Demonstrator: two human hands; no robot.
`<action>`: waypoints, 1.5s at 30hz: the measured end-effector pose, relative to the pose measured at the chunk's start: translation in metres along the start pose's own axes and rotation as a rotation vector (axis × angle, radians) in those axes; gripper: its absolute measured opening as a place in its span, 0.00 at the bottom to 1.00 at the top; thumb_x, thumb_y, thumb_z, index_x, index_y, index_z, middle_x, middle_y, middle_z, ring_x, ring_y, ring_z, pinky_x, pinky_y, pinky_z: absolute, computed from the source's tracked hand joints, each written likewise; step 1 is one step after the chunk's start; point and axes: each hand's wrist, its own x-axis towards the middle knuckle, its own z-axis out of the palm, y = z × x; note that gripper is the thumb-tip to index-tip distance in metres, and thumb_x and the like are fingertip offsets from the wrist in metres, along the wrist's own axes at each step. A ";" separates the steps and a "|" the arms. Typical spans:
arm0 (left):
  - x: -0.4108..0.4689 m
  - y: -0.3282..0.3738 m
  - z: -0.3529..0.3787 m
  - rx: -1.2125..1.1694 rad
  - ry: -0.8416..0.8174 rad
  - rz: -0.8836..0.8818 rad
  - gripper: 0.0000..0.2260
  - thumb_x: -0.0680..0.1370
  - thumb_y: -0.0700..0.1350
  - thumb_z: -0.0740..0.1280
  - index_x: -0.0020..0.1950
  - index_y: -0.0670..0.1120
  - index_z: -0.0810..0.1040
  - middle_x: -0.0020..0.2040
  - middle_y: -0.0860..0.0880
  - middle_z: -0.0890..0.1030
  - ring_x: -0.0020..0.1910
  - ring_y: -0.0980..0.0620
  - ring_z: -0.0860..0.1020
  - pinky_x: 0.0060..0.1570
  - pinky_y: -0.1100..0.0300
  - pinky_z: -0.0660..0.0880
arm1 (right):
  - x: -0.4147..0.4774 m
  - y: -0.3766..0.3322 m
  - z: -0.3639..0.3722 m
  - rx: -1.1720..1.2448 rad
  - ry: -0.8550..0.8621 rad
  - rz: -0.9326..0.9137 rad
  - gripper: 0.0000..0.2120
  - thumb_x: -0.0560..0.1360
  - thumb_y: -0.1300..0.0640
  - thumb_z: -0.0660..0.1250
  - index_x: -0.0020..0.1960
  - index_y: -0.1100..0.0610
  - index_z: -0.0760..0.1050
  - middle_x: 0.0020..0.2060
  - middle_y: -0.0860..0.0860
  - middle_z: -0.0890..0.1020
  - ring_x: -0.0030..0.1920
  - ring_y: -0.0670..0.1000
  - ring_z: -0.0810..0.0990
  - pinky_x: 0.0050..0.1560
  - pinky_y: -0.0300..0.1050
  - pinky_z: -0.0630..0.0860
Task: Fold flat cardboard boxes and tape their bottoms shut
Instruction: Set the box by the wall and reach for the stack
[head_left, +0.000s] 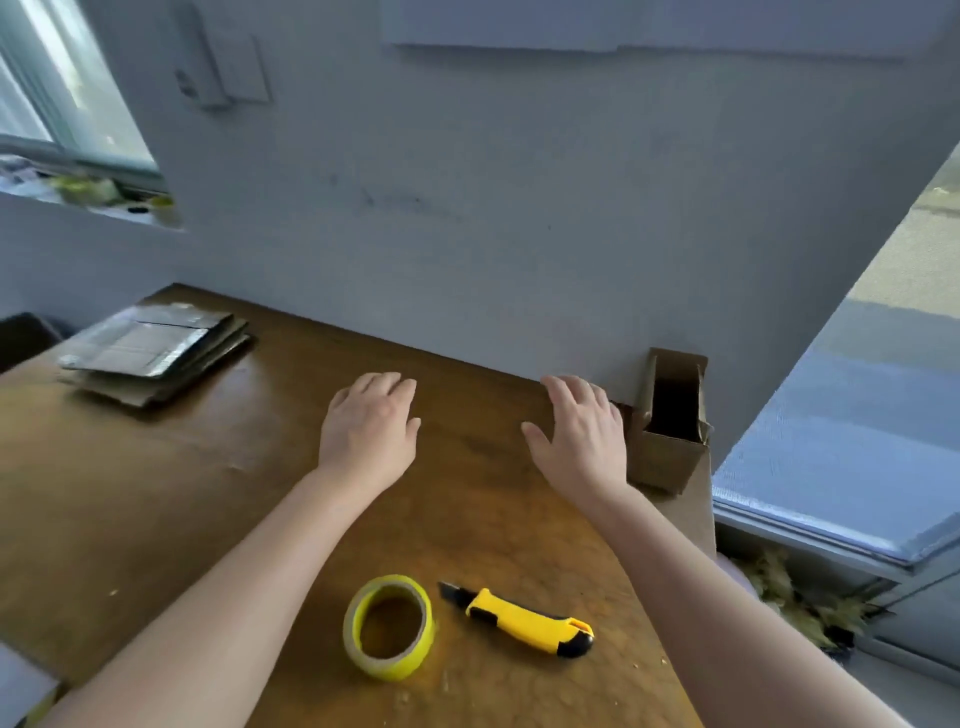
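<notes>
Pause between boxes, it seems: left grip (370, 431) and right grip (579, 436) spread open, holding nothing, over the surface (156, 519). Flat boxes (156, 353) lie stacked at its far left corner; one folded box (670, 421) stands at the right edge. Next move, likely: reach left for a flat one.

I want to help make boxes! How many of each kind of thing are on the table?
Stack of flat brown cardboard boxes: 1 (boxes in it too blurred to count)
Upright folded brown cardboard box: 1
Roll of yellow tape: 1
Yellow-and-black utility knife: 1
Total: 4 things on the brown wooden table
</notes>
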 end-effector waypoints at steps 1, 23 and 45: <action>-0.007 -0.012 -0.006 0.026 0.012 -0.016 0.21 0.79 0.50 0.64 0.71 0.47 0.71 0.70 0.48 0.72 0.70 0.47 0.67 0.67 0.51 0.66 | 0.000 -0.014 0.001 -0.013 -0.021 -0.033 0.26 0.76 0.47 0.66 0.72 0.52 0.65 0.69 0.51 0.70 0.70 0.54 0.65 0.71 0.51 0.60; -0.138 -0.327 -0.083 0.265 0.030 -0.290 0.13 0.76 0.49 0.64 0.60 0.51 0.73 0.59 0.53 0.76 0.62 0.51 0.70 0.57 0.56 0.66 | -0.035 -0.347 0.099 -0.182 -0.166 -0.504 0.28 0.75 0.46 0.66 0.72 0.51 0.64 0.70 0.52 0.69 0.72 0.54 0.63 0.71 0.51 0.58; -0.071 -0.523 -0.024 0.249 -0.156 -0.270 0.11 0.77 0.45 0.62 0.59 0.49 0.72 0.61 0.49 0.75 0.64 0.49 0.69 0.58 0.55 0.67 | 0.049 -0.503 0.253 -0.287 -0.291 -0.507 0.23 0.74 0.45 0.67 0.66 0.51 0.69 0.62 0.52 0.74 0.65 0.54 0.69 0.64 0.49 0.64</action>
